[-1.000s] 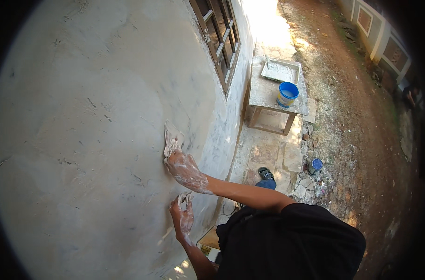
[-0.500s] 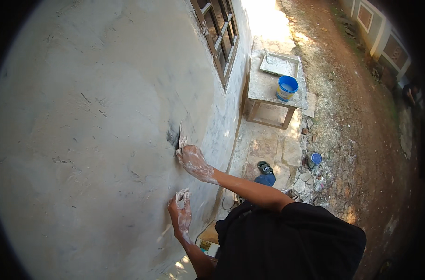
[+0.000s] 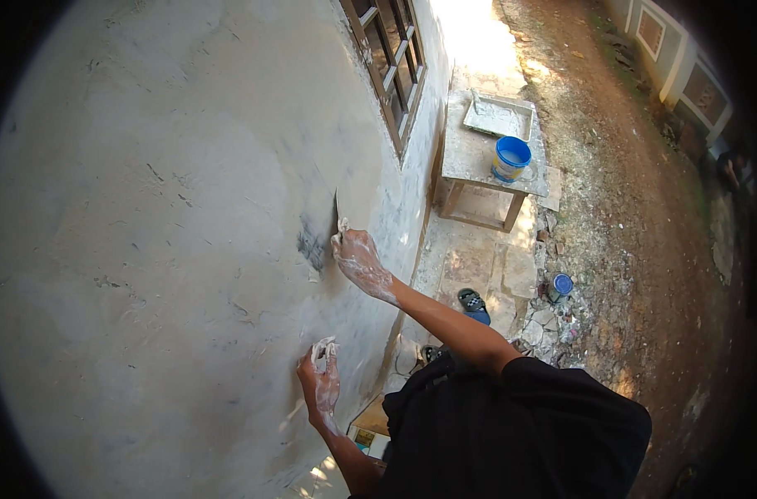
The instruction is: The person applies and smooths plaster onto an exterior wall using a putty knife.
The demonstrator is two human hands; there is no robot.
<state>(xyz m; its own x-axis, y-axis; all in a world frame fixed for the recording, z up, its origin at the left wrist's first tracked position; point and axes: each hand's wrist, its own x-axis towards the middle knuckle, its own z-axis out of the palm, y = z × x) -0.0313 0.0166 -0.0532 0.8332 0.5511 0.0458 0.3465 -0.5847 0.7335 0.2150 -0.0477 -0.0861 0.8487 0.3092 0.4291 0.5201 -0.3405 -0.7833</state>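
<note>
Facing me is a grey plastered wall point(image 3: 187, 249) with scratches and pale smears. My right hand point(image 3: 363, 262), streaked with white putty, grips a putty knife point(image 3: 338, 208) whose thin blade is seen nearly edge-on at the wall. Beside that hand, to its left, is a dark bare patch point(image 3: 313, 241) in the plaster. Lower down, my left hand point(image 3: 320, 387) is held close to the wall, also smeared white. Its thumb and fingers curl closed around a whitish, putty-coated piece point(image 3: 323, 342) whose kind I cannot make out.
A barred window point(image 3: 387, 66) is set in the wall. Beyond stands a wooden table point(image 3: 470, 154) with a putty tray point(image 3: 499, 116) and a blue-rimmed bucket point(image 3: 511, 158). A blue-lidded can point(image 3: 562, 285) sits on rubble near my sandalled foot point(image 3: 473, 301). A dirt path point(image 3: 644, 249) runs along the right.
My right hand with the putty knife has moved up and slightly right, uncovering more of the dark patch. My left hand has barely moved.
</note>
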